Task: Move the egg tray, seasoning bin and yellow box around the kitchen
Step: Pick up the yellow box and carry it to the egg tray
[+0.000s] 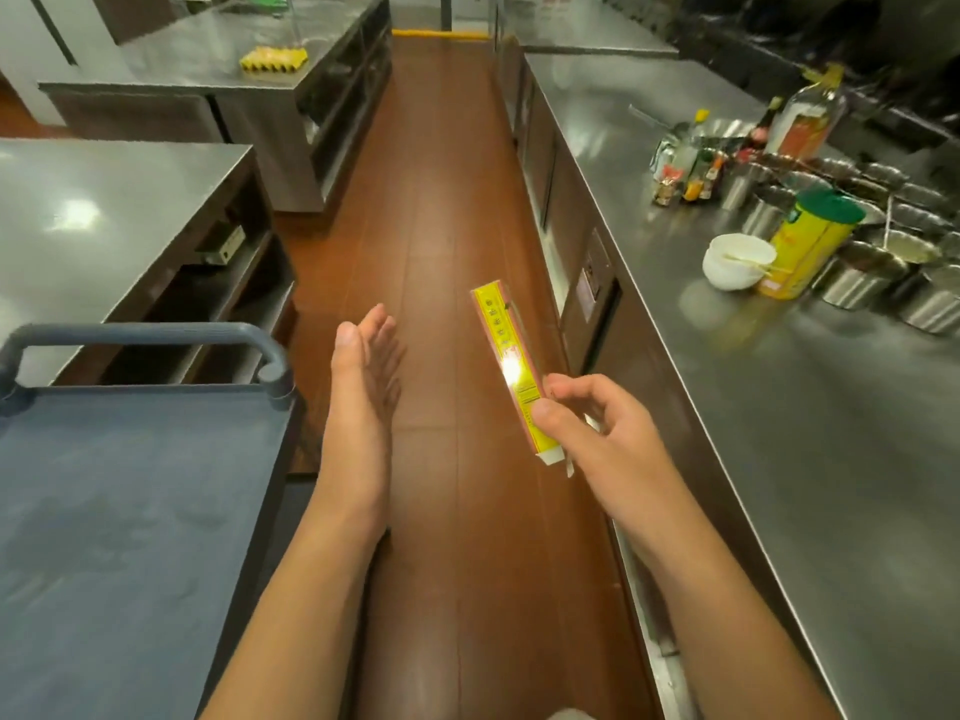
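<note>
R hand [587, 423] pinches yellow box [511, 363] near its lower end, held over floor [441, 200] betw. cart [130, 485] and R desk [779, 407]. L hand [361, 376] flat, fingers straight, holding nothing. Egg tray [274, 60] on far L desk [197, 59].

A blue-grey cart [130, 511] with a rounded handle [140, 337] stands at the lower left, beside a steel desk [104, 215]. On the long steel desk [779, 407] at right sit a white bowl [737, 262], a yellow canister with a green lid [805, 241], steel pots [857, 278] and bottles [800, 122]. Brown floor [441, 200] runs between them.
</note>
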Demonstrator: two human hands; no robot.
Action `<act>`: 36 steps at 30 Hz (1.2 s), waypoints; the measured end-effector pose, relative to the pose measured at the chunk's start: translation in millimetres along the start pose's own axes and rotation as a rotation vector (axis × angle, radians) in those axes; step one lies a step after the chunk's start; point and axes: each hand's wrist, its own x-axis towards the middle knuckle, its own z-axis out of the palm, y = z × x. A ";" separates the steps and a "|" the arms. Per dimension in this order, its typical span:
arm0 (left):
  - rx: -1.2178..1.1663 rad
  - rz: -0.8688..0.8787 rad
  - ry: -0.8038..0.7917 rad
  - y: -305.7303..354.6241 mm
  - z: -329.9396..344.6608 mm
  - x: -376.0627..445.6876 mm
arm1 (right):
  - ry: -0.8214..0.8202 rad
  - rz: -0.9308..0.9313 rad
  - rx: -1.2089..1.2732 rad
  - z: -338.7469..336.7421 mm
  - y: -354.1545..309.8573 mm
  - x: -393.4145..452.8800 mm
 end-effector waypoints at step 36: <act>0.097 0.016 0.054 -22.2 70.9 651.4 | -0.102 -0.049 -0.046 86.7 -52.9 667.3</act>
